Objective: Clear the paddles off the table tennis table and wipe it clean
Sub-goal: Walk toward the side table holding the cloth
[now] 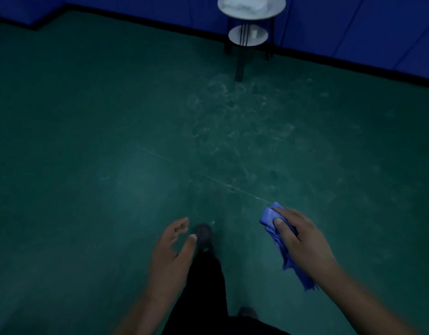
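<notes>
My right hand (298,235) grips a crumpled blue cloth (278,240), which hangs down below the fingers, at the lower right of the head view. My left hand (172,250) is held out at the lower middle with relaxed fingers and holds nothing. Both hands hover over the green floor (112,141). No table tennis table and no paddles are in view.
A small round two-tier side table (251,10) on dark legs stands at the far wall, with something white on its top. Blue wall panels (353,25) run along the back. My dark trouser leg and shoe (203,234) step forward between my hands. Scuff marks cover the floor ahead.
</notes>
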{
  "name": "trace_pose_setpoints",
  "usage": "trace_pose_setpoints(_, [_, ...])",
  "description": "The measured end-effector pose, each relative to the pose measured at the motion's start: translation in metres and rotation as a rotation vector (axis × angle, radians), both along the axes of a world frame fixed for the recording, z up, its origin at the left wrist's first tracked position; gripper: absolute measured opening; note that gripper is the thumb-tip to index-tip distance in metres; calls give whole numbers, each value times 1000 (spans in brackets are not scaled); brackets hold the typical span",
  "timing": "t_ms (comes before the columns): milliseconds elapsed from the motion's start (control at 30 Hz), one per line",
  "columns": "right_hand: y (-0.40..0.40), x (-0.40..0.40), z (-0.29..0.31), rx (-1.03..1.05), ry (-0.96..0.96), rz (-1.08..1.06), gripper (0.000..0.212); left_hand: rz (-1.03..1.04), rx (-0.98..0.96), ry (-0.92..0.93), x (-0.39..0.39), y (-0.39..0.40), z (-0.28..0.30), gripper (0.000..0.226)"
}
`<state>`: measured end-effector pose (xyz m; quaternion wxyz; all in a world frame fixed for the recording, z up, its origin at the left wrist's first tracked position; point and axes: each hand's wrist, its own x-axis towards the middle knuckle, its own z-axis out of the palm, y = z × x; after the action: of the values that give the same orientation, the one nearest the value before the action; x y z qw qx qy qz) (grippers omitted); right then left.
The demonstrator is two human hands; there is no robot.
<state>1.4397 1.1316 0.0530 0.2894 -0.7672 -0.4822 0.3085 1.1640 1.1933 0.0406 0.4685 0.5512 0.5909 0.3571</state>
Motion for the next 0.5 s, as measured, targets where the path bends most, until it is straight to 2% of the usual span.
trace_pose_setpoints(67, [70, 13, -7, 0, 4, 0, 31, -17, -18, -20, 15, 62, -13, 39])
trace_pose_setpoints(167, [172, 31, -18, -14, 3, -44, 30, -28, -38, -36, 36, 168, -31, 33])
trace_pose_setpoints(333, [323, 62, -6, -8, 17, -120, 28, -111, -28, -54, 83, 348, -20, 35])
trace_pose_setpoints(500, [446, 119, 4, 12, 7, -207, 29, -233, -5, -25, 151, 504, -3, 29])
